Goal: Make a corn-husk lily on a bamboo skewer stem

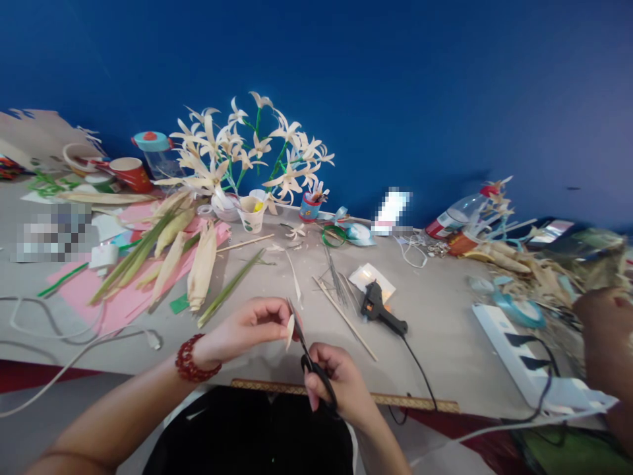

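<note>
Between the thumb and fingers of my left hand (257,323) is a small cream piece of corn husk (290,332), held upright over the table's front part. My right hand (336,376) is closed round the black handles of a pair of scissors (319,371). The scissor blades point up and away from me, right beside the husk piece; whether they touch it I cannot tell. Ahead of my hands lie a thin husk strip (295,277) and several thin wires (336,274). Whole corn husks (202,270) rest on pink paper (119,307) to the left.
White husk flowers on green stems (260,145) stand at the back beside a paper cup (252,214). A black glue gun (380,310) and a wooden stick (346,320) lie right of centre. At right are a power strip (514,363) and another person's hand (606,336).
</note>
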`<state>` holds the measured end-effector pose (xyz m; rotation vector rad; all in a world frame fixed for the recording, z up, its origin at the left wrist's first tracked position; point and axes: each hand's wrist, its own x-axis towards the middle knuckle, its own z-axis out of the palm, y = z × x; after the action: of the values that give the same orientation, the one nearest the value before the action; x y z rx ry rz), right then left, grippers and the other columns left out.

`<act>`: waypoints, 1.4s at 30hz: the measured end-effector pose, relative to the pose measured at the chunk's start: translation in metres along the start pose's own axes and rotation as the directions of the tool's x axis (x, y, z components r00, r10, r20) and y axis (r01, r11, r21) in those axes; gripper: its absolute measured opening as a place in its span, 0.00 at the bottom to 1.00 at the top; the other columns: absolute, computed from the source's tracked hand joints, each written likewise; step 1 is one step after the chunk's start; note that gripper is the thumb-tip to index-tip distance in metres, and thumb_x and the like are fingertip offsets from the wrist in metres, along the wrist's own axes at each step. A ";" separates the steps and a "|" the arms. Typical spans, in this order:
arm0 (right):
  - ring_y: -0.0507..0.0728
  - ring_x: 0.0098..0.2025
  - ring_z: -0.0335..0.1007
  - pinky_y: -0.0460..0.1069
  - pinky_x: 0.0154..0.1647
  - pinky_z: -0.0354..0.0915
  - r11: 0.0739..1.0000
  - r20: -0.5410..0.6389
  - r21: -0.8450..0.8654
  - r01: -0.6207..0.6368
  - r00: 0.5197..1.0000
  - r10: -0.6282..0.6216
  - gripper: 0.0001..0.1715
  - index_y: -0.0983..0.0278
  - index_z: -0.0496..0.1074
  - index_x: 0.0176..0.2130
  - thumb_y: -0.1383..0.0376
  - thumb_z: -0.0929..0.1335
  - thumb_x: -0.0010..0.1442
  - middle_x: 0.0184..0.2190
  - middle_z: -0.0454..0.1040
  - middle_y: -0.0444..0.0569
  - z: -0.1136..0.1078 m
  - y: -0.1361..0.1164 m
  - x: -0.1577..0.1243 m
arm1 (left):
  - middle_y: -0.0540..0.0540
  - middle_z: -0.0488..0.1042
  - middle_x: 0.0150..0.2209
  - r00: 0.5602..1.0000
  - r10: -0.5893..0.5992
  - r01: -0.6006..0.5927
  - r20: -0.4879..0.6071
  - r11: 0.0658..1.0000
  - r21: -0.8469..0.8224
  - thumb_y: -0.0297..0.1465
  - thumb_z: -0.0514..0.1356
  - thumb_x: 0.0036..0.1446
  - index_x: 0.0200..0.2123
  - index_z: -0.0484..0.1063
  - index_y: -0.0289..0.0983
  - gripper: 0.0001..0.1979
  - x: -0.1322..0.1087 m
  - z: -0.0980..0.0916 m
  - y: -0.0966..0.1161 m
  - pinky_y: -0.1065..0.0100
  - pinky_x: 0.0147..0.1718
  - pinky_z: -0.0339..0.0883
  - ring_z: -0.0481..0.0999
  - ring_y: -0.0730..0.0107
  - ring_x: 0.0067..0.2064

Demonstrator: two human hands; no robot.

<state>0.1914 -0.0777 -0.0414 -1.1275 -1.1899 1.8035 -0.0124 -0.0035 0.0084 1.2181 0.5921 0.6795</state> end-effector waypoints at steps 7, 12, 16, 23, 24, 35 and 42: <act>0.48 0.16 0.59 0.44 0.20 0.53 0.996 -0.101 -0.072 0.045 0.994 -0.053 0.32 0.61 0.59 0.26 0.39 0.72 0.47 0.16 0.66 0.39 -0.005 -0.005 0.002 | 0.43 0.74 0.39 0.999 0.045 -0.045 -0.015 0.999 0.027 0.31 0.62 0.57 0.28 0.68 0.35 0.08 0.000 -0.003 -0.002 0.65 0.42 0.63 0.72 0.64 0.42; 0.52 0.20 0.60 0.45 0.22 0.51 0.747 -0.353 -0.660 -0.078 0.910 -0.217 0.22 0.60 0.62 0.28 0.49 0.73 0.52 0.18 0.64 0.39 -0.021 -0.006 0.004 | 0.44 0.75 0.35 0.999 0.009 -0.011 -0.035 0.998 -0.060 0.31 0.61 0.59 0.31 0.66 0.35 0.07 0.000 -0.004 -0.008 0.63 0.42 0.65 0.75 0.66 0.38; 0.56 0.26 0.70 0.46 0.25 0.53 0.407 -0.349 -0.892 -0.197 0.872 -0.343 0.13 0.60 0.68 0.37 0.60 0.72 0.52 0.27 0.76 0.46 -0.024 -0.004 0.007 | 0.45 0.75 0.32 0.999 -0.028 0.026 -0.028 0.997 -0.078 0.30 0.60 0.60 0.33 0.65 0.35 0.06 0.000 -0.004 -0.009 0.63 0.40 0.66 0.76 0.66 0.34; 0.53 0.23 0.62 0.45 0.23 0.50 0.639 -0.321 -0.764 -0.090 0.913 -0.254 0.17 0.60 0.65 0.30 0.54 0.73 0.53 0.22 0.68 0.41 -0.022 -0.005 0.010 | 0.49 0.71 0.30 0.991 -0.026 0.036 -0.128 0.996 0.077 0.31 0.60 0.59 0.35 0.69 0.36 0.04 -0.002 -0.003 -0.009 0.69 0.35 0.64 0.71 0.70 0.33; 0.51 0.22 0.60 0.45 0.23 0.51 0.747 -0.297 -0.664 -0.036 0.930 -0.219 0.19 0.60 0.63 0.28 0.52 0.73 0.53 0.21 0.65 0.40 -0.021 -0.005 0.010 | 0.49 0.70 0.30 0.989 -0.016 0.032 -0.145 0.994 0.105 0.30 0.60 0.58 0.35 0.70 0.36 0.04 -0.003 -0.003 -0.010 0.69 0.35 0.63 0.71 0.70 0.33; 0.48 0.24 0.61 0.42 0.24 0.57 0.973 -0.321 -0.016 0.230 0.921 -0.222 0.22 0.60 0.63 0.35 0.64 0.77 0.47 0.31 0.74 0.42 0.014 -0.022 0.019 | 0.47 0.70 0.37 0.985 0.048 -0.013 -0.166 0.978 0.207 0.26 0.59 0.56 0.45 0.72 0.38 0.12 0.001 0.011 -0.005 0.68 0.39 0.63 0.69 0.68 0.39; 0.48 0.25 0.62 0.42 0.24 0.57 0.945 -0.407 0.067 0.321 0.873 -0.268 0.21 0.61 0.62 0.32 0.65 0.77 0.45 0.27 0.72 0.40 0.022 -0.019 0.028 | 0.47 0.67 0.38 0.967 0.125 -0.126 -0.224 0.992 0.006 0.30 0.62 0.57 0.43 0.71 0.38 0.10 0.002 0.023 -0.020 0.69 0.39 0.64 0.69 0.68 0.39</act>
<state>0.1620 -0.0542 -0.0271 -1.0976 -0.9275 1.3230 0.0091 -0.0204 -0.0057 1.1866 0.7022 0.9342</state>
